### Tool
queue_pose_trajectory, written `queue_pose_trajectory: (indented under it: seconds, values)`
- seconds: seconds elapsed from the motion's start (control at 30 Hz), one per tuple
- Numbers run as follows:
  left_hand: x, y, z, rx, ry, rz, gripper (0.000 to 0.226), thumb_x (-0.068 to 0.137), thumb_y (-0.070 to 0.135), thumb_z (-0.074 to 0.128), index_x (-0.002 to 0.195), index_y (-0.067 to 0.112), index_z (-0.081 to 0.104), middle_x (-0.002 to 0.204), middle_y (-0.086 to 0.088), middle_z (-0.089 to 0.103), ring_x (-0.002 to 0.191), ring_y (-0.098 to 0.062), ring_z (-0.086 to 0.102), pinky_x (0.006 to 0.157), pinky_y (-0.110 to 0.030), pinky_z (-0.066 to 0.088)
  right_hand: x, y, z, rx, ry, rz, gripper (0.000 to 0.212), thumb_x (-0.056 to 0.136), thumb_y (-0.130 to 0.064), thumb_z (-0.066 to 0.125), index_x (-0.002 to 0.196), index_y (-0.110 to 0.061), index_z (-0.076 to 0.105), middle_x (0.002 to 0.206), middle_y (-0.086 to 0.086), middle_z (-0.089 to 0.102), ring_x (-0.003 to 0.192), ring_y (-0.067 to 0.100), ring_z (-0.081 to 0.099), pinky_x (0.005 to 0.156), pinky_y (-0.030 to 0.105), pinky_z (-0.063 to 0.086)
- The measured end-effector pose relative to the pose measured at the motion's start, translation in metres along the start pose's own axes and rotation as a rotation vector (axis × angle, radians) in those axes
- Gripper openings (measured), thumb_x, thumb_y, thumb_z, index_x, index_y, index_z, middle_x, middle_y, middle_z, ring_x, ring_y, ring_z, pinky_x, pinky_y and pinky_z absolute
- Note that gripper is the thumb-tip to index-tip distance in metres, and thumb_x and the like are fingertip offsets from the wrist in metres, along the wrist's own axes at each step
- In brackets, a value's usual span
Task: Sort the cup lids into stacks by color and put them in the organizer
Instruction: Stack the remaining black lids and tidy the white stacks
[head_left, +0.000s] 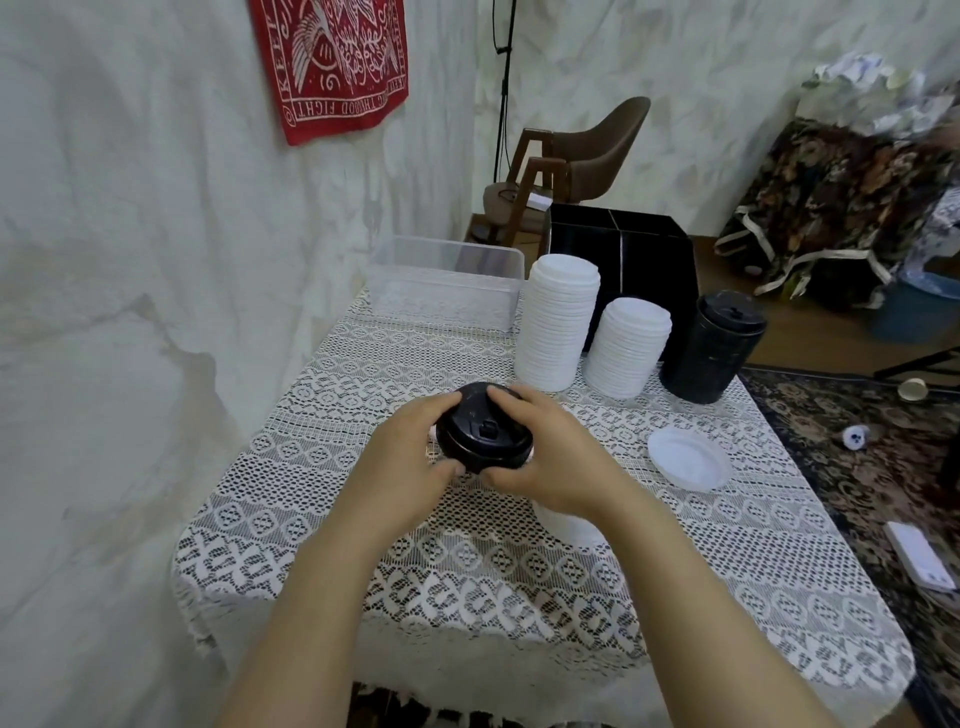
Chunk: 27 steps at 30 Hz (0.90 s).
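Reaches forward with both bare forearms, wrists converging at centre. Grips black lid stack (483, 434) on its left side with left hand (415, 452), fingers curled over far rim, thumb at near edge. Clasps opposite side with right hand (543, 457), same curl.

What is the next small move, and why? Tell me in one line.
Probably carry the black lids, gripped by the left hand and right hand, over onto the black stack: same color, standing beside the white stacks before the organizer.
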<state>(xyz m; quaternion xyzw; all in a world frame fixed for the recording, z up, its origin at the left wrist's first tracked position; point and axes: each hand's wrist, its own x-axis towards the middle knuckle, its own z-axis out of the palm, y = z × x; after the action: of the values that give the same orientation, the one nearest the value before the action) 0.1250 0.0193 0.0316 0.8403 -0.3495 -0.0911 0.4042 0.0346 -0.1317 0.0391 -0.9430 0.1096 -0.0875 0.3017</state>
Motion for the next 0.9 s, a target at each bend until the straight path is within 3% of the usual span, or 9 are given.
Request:
queue_pose_trajectory:
  seconds: [0.4, 0.6, 0.9]
  values:
    - [0.098, -0.014, -0.001, 0.135, 0.02, 0.028, 0.069, 0.081, -0.005, 0.067, 0.143, 0.016, 0.044, 0.141, -0.008, 0.048, 0.128, -0.023, 0.047, 0.11, -0.035, 0.036, 0.105, 0.03, 0.002, -0.102, -0.033, -0.005, 0.085, 0.086, -0.024, 0.071, 0.153, -0.013, 0.021, 0.149, 0.01, 0.031, 0.133, 0.025, 0.037, 0.107, 0.027, 0.031]
    - [0.132, -0.029, 0.003, 0.068, 0.028, -0.037, 0.071, 0.077, -0.006, 0.071, 0.14, 0.017, 0.048, 0.14, -0.008, 0.051, 0.127, -0.025, 0.05, 0.106, -0.033, 0.039, 0.138, 0.043, 0.003, -0.12, -0.065, 0.005, 0.081, 0.085, -0.024, 0.072, 0.151, -0.013, 0.028, 0.141, 0.014, 0.037, 0.126, 0.029, 0.043, 0.101, 0.027, 0.035]
    - [0.151, -0.038, 0.011, 0.227, -0.031, -0.035, 0.063, 0.079, -0.004, 0.069, 0.138, 0.011, 0.049, 0.131, -0.012, 0.057, 0.118, -0.027, 0.054, 0.087, -0.023, 0.036, 0.167, 0.058, 0.018, -0.143, -0.112, 0.039, 0.065, 0.079, -0.024, 0.076, 0.137, -0.016, 0.046, 0.123, 0.012, 0.046, 0.109, 0.027, 0.051, 0.082, 0.025, 0.036]
